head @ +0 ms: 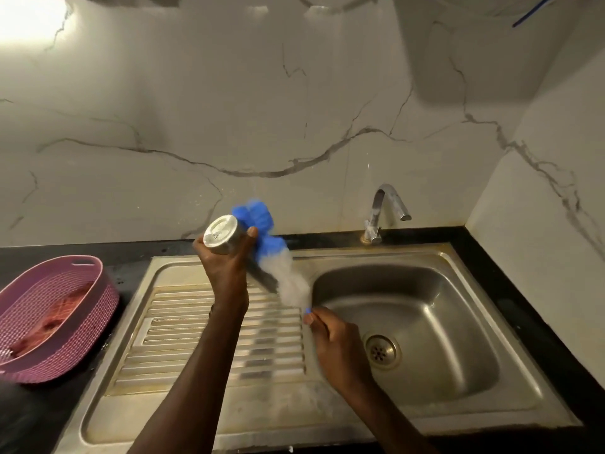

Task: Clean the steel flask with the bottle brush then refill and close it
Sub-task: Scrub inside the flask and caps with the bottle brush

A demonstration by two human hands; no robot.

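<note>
My left hand [226, 267] grips the steel flask [221, 238] above the drainboard. The flask is tilted, its round base toward me at the upper left and its mouth end pointing down toward the sink basin [458, 322]; the mouth itself is hidden. The bottle brush [262, 224], with blue and white bristles, lies along the far side of the flask and is blurred by motion. Whether any of it is inside the flask I cannot tell. My right hand [334, 342] holds the brush's handle end, a blue tip showing at my fingertips, over the left rim of the basin.
The steel tap [383, 211] stands behind the basin with no water running. A ribbed drainboard [183, 342] lies to the left of the basin. A pink plastic basket [65, 358] holding something red sits on the black counter [510, 290] at the far left. Marble walls close the back and right.
</note>
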